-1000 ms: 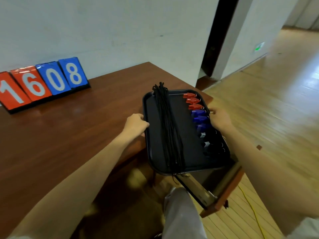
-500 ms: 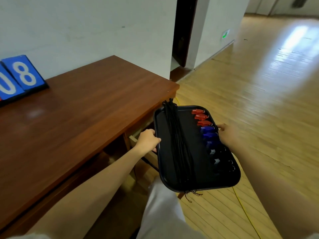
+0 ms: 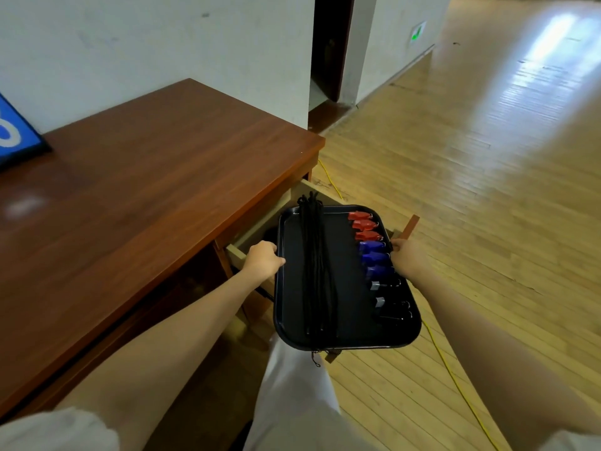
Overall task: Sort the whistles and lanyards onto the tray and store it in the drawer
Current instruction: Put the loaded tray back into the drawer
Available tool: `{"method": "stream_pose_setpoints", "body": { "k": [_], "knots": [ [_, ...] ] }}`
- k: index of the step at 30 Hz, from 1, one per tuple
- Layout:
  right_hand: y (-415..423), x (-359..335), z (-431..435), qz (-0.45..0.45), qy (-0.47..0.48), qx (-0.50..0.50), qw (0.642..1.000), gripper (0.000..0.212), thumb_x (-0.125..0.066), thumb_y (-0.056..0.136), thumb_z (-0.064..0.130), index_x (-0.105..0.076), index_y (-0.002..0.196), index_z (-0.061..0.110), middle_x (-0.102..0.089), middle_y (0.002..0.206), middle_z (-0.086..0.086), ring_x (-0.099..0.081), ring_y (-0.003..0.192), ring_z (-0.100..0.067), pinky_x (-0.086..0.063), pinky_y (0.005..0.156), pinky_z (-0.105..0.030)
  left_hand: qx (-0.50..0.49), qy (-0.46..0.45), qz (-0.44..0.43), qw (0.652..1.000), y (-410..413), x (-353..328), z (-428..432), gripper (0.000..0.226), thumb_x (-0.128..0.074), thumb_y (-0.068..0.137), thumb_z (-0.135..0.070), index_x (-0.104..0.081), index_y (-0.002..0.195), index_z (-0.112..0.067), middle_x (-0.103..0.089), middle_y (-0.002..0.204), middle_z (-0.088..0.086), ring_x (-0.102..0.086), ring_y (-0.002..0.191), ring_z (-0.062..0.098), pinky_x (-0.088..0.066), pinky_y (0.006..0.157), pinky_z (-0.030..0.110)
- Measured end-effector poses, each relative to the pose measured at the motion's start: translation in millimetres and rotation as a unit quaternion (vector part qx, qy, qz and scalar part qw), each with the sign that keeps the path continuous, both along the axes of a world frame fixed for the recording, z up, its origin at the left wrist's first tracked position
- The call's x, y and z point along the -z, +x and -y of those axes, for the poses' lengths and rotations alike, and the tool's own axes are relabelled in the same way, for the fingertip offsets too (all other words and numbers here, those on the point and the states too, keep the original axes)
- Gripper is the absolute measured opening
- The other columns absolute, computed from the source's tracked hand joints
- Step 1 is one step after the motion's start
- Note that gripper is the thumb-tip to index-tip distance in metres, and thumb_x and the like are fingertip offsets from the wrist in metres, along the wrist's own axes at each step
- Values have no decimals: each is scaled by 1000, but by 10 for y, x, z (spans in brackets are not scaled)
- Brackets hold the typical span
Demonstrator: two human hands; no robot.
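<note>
I see L hand gripping tray left rim, R hand right rim. Tray held over open drawer by counter. On it: lanyards left, whistles right.

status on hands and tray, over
Left hand, right hand grip tray edges. Tray over open drawer, lanyards and whistles aboard. Drawer inside mostly hidden.

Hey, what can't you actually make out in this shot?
All in the head view:
- Inside of the drawer: covered by the tray.
- Blue number card: cut by the left edge, digit incomplete.
- Black whistles: dark against the dark tray, count unclear.
- Lanyards: bundled, count unclear.
</note>
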State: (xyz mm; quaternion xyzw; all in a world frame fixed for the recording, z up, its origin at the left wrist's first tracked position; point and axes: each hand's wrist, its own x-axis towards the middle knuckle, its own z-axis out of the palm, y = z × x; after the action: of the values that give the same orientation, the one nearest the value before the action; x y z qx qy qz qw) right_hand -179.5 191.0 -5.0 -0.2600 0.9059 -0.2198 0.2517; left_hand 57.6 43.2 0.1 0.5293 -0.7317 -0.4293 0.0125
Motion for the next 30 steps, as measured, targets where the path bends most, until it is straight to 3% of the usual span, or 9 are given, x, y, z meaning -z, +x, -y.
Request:
{"method": "stream_pose_setpoints", "body": {
  "k": [7,8,11,14,16,22,25,27,30],
  "knots": [
    [-11,167,291,6,24,-9,1000,44,-40,94,2,-48,136,9,-61,122,-16,-62,104,-27,-53,85,-37,-28,18,-3,999,-29,192,234,29,-57,92,-8,-57,120,-2,-68,102,20,-68,84,34,-56,82,46],
    [-18,190,338,5,25,-10,1000,44,-39,94,1,-48,136,8,-60,124,-16,-61,106,-28,-52,85,-36,-24,9,8,1000,-36,212,268,11,-56,92,-8,-62,101,-9,-68,100,19,-67,84,33,-56,83,46],
    [-30,252,456,15,27,-9,999,43,-38,94,0,-47,135,7,-59,125,-17,-60,106,-28,-50,85,-36,-25,-3,39,999,-65,348,396,40,-52,89,-2,-34,65,-28,-57,85,9,-56,76,25,-49,72,39],
    [-75,318,575,25,28,-15,999,45,-39,93,1,-45,137,8,-61,121,-16,-62,101,-26,-54,87,-39,-34,20,28,999,-86,349,471,31,-43,87,3,-60,107,-13,-58,83,11,-50,61,21,-43,53,35],
    [-111,337,658,24,31,-27,999,45,-38,93,1,-46,137,8,-61,120,-15,-63,98,-26,-54,86,-41,-38,39,19,998,-111,360,524,52,-39,86,4,-43,137,-3,-62,92,18,-45,53,17,-33,48,28],
    [-261,368,952,24,30,-43,998,47,-37,91,0,-48,135,10,-63,116,-15,-64,97,-28,-54,86,-42,-80,45,-4,996,-197,437,649,57,-39,87,4,-34,143,-3,-61,98,11,-47,57,15,-38,52,27],
    [-338,399,1085,18,40,-50,998,48,-36,90,-2,-50,134,11,-64,114,-15,-63,96,-29,-54,81,-40,-80,43,15,996,-254,457,652,54,-39,91,3,-32,144,-4,-50,135,16,-59,81,20,-51,65,29],
    [-371,415,1170,14,50,-60,997,49,-35,90,-3,-50,134,11,-63,115,-16,-63,95,-29,-53,74,-38,-86,48,20,995,-286,502,654,51,-41,92,2,-35,142,-2,-45,140,17,-60,101,28,-56,77,35],
    [-422,456,1279,18,58,-68,996,50,-34,91,-4,-49,135,12,-63,115,-16,-63,91,-28,-46,63,-31,-92,60,23,994,-315,588,678,47,-44,92,1,-38,139,1,-47,136,19,-59,105,32,-57,81,38]
  ]
}}
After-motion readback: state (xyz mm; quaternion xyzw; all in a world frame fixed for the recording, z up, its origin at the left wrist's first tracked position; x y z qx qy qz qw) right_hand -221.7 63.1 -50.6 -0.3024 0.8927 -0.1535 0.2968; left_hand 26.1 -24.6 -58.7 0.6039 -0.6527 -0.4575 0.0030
